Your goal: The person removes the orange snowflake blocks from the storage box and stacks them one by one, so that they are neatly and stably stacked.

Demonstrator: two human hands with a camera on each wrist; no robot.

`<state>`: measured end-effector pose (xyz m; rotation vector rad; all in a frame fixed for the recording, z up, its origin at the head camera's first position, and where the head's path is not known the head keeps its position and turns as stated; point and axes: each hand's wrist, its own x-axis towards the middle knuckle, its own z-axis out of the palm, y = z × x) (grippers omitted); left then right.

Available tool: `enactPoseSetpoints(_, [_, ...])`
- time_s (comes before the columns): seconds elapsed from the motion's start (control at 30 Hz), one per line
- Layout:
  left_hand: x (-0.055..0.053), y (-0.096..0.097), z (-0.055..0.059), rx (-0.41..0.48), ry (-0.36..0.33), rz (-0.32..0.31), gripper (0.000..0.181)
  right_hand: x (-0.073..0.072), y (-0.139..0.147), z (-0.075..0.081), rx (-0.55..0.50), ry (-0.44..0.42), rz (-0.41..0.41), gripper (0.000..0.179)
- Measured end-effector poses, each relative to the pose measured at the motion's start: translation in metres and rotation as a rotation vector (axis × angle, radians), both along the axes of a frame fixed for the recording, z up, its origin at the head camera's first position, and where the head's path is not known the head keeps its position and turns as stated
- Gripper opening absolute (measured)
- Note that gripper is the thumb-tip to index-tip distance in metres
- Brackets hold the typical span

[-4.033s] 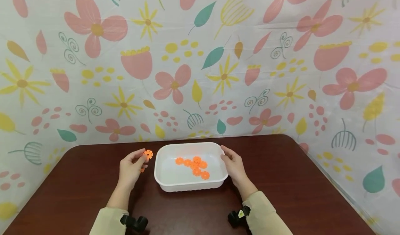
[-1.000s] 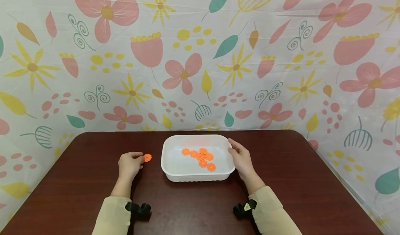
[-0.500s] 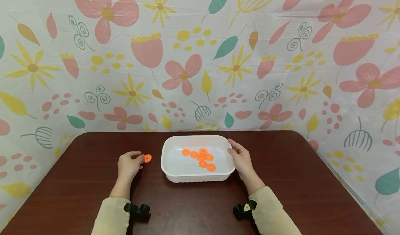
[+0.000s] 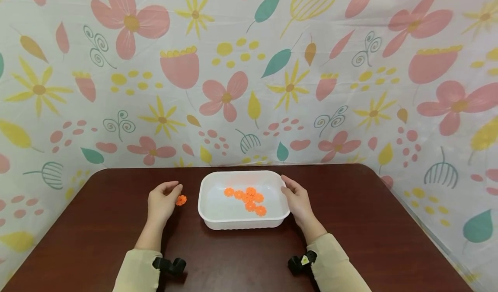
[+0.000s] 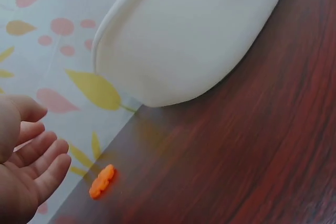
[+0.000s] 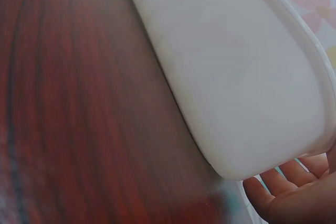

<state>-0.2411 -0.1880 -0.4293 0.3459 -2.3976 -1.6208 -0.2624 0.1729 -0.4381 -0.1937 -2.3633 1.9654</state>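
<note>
My left hand (image 4: 162,202) hovers just left of the tray with its fingers loosely bent and nothing between them. Beside its fingertips, orange notched discs (image 4: 181,200) lie on the table in what looks like a small stack. The left wrist view shows these scalloped orange discs (image 5: 102,181) apart from the fingers. My right hand (image 4: 299,202) grips the right end of the white plastic tray (image 4: 218,220), thumb at the rim and fingers along the outer wall. Several flower-like orange discs (image 4: 250,195) lie inside the tray, some overlapping.
The dark wooden table (image 4: 233,261) has rounded far corners. Behind it hangs a pale cloth (image 4: 249,89) printed with flowers and leaves. Each sleeve carries a black wrist camera, the left one (image 4: 170,265) and the right one (image 4: 301,262).
Four seconds ago my left hand held an orange disc up beside the tray; then it lowered it to the table. Now the fingers have let go and risen slightly. The right hand keeps its grip.
</note>
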Motion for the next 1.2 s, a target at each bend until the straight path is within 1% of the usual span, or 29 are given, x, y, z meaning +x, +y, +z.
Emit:
enactPoseSetpoints(0.13, [-0.002, 0.006, 0.004, 0.023, 0.061, -0.023, 0.033, 0.001, -0.001, -0.001, 0.003, 0.001, 0.001, 0.041])
enactPoseSetpoints(0.2, [-0.003, 0.009, 0.009, 0.024, 0.077, -0.038, 0.031, 0.001, -0.001, 0.0, 0.005, 0.002, 0.003, 0.041])
enactPoseSetpoints(0.37, [-0.007, 0.018, 0.02, 0.04, 0.09, -0.091, 0.03, -0.001, 0.0, 0.002, 0.005, 0.005, 0.006, 0.041])
enactPoseSetpoints(0.47, [-0.008, 0.023, 0.024, 0.031, 0.099, -0.117, 0.028, -0.001, 0.0, 0.002, -0.001, 0.009, 0.008, 0.041])
enactPoseSetpoints(0.63, [-0.01, 0.031, 0.026, -0.013, 0.132, -0.139, 0.026, -0.001, 0.0, 0.003, -0.004, 0.008, 0.011, 0.041])
enactPoseSetpoints(0.83, [-0.012, 0.04, 0.026, -0.049, 0.152, -0.174, 0.025, -0.001, 0.0, 0.002, -0.009, 0.0, 0.01, 0.041])
enactPoseSetpoints(1.03, [-0.014, 0.05, 0.029, -0.108, 0.159, -0.178, 0.022, 0.001, 0.0, 0.002, -0.015, -0.002, 0.01, 0.041])
enactPoseSetpoints(1.2, [-0.014, 0.059, 0.033, -0.125, 0.158, -0.198, 0.024, 0.0, 0.001, 0.001, -0.013, -0.001, 0.015, 0.041])
